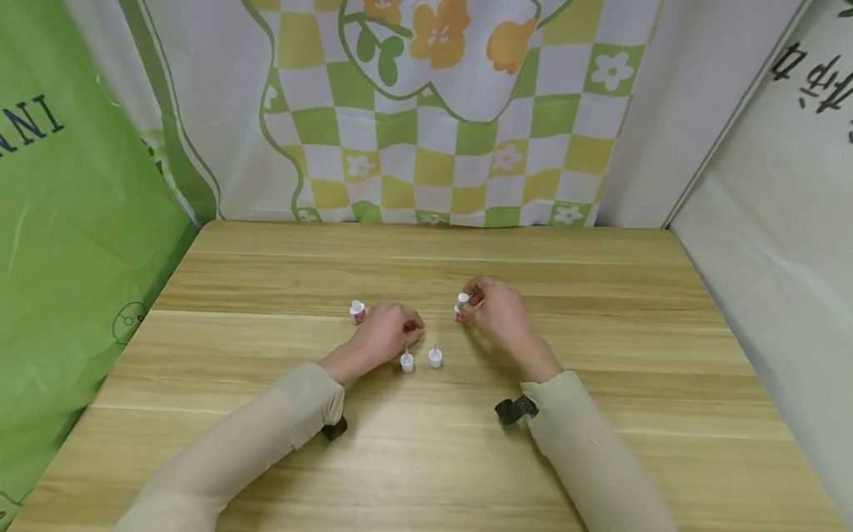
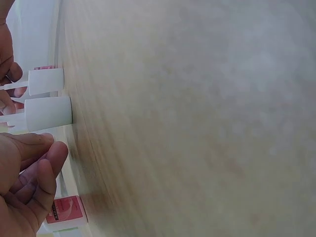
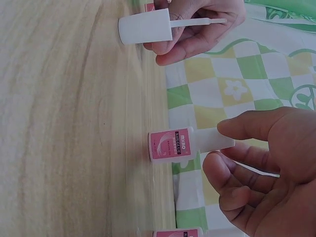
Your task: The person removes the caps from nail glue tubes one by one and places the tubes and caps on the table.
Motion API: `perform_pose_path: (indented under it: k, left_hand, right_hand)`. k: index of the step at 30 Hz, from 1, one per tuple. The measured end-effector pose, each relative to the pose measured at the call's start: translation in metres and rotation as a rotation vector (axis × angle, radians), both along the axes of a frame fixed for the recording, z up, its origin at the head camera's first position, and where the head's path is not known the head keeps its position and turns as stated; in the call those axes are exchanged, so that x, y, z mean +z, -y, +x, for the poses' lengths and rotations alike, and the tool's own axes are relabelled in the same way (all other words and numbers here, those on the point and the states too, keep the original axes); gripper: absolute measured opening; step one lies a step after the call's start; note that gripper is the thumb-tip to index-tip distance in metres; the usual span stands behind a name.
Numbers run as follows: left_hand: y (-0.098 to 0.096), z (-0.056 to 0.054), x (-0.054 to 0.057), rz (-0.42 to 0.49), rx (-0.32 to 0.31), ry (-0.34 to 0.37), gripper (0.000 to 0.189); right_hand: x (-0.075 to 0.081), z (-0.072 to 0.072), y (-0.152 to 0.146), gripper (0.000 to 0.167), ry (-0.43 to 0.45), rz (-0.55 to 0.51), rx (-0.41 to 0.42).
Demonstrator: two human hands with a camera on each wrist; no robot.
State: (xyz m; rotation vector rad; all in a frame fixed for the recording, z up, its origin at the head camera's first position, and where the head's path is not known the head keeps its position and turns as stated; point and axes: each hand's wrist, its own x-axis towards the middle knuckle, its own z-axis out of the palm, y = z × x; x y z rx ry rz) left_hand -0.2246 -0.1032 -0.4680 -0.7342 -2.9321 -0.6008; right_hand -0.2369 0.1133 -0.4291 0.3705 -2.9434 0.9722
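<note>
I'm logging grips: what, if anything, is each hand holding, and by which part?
The right hand pinches a pink-labelled bottle by its white top, between thumb and finger. Nothing shows held in the left hand.

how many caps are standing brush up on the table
2: one white cap beside the left hand, a second cap just right of the first. More could be hidden.

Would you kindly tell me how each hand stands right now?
Left hand: open, fingers loosely curled, nothing visibly held.
Right hand: closed, pinching the white cap of a nail glue bottle.
</note>
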Motion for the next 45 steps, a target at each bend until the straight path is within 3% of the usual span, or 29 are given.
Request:
perform_pose_path:
  k: [11, 24, 45]
  left_hand:
    - [-0.006, 0.0, 0.003, 0.027, 0.012, 0.063, 0.011]
    - [-0.009, -0.003, -0.002, 0.044, -0.003, 0.073, 0.011]
    - [-0.014, -0.01, -0.004, 0.031, -0.001, 0.076, 0.011]
  right_hand:
    - [0.0, 0.002, 0.005, 0.016, 0.015, -0.017, 0.011]
    - [-0.002, 0.004, 0.015, 0.02, 0.039, 0.039, 0.011]
    - [-0.002, 0.006, 0.02, 0.018, 0.014, 0.03, 0.052]
